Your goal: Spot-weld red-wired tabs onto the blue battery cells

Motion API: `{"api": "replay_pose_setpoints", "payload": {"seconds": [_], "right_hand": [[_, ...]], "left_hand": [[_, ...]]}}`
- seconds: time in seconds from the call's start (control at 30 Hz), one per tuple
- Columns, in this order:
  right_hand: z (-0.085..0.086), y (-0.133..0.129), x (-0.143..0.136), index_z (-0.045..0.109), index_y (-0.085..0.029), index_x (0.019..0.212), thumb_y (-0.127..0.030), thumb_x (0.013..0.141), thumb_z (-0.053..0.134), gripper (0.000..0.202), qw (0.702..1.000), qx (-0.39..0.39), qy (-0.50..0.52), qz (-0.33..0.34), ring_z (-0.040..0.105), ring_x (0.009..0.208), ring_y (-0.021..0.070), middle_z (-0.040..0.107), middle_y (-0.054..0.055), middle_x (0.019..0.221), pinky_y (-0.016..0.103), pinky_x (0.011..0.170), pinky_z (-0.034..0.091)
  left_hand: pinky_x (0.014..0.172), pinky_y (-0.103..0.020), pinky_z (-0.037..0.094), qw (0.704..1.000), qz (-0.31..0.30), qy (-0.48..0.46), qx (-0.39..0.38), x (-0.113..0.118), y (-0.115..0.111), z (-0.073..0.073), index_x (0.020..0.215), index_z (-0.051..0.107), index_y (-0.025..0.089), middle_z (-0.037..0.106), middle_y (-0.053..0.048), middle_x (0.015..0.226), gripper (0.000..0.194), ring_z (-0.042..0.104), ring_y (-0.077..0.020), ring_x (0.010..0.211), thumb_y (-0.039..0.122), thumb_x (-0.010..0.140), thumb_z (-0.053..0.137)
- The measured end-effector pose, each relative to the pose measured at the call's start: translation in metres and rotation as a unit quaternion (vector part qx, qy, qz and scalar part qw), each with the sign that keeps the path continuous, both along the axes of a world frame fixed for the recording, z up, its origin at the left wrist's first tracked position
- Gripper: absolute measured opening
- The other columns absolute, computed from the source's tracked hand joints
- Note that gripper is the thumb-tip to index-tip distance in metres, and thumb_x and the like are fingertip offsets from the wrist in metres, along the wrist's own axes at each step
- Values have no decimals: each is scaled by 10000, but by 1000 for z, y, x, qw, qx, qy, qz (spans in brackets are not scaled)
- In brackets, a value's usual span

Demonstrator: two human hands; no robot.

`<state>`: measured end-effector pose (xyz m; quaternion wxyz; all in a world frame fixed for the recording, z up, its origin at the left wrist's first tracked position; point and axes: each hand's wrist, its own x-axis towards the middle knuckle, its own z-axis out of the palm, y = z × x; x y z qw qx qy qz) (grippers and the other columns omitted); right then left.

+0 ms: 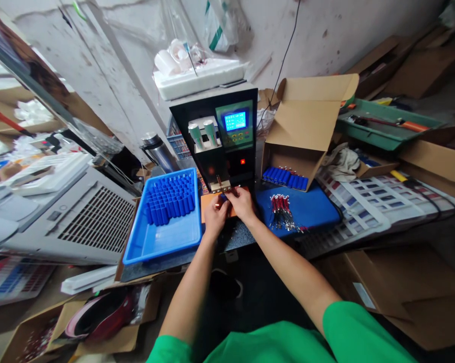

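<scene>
My left hand (215, 216) is closed around a small blue cylindrical battery cell (223, 197), under the electrodes of a black spot welder (212, 169). Beside it, my right hand (243, 203) has its fingers pinched together at the cell's upper right; what lies between them is too small to make out. Blue cells (170, 200) stand in rows in a blue plastic tray (162, 247) to the left. On the blue mat (323, 207) to the right lies a bunch of red and black wire leads (282, 212) with white connectors.
An open cardboard box (301, 118) behind the leads holds blue cells with wires. A steel flask (159, 151) stands behind the tray. White foam (197, 78) rests on the welder. At far right is a green tray (391, 126) with tools.
</scene>
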<state>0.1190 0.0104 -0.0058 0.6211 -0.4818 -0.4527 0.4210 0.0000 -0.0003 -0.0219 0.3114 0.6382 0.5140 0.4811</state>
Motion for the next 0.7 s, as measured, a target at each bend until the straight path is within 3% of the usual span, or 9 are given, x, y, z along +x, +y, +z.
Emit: {"api": "replay_pose_setpoints", "payload": {"seconds": [0.1,0.33,0.53,0.7], "right_hand": [[-3,2,3,677,-202,746,-503,770,700,304,1000,10,-1,16,659,755,213,727,42,785,302,703,498],[-13,4,14,667,-198,779,-504,756,708,309,997,5,-11,73,633,706,184,692,18,736,267,627,491],[-16,5,18,633,-192,691,-440,743,711,266,995,6,-76,63,590,666,168,647,3,650,254,606,449],[-14,3,19,581,-197,626,-438,740,694,290,995,2,-68,77,527,597,148,564,-22,555,243,561,393]], "left_hand": [[900,-348,536,1000,-14,-7,1,0,0,1,1142,698,174,753,-71,1069,320,697,-222,968,332,875,619],[829,-317,541,1000,-16,-9,19,1,0,1,1084,707,159,758,-67,982,283,698,-201,889,341,885,622],[783,-302,531,1000,8,9,26,-1,2,-3,1050,714,164,751,-57,935,262,694,-195,848,339,868,644],[795,-309,534,1000,-4,-2,17,-1,4,-2,1053,708,163,745,-56,936,285,690,-193,850,356,849,665]]}}
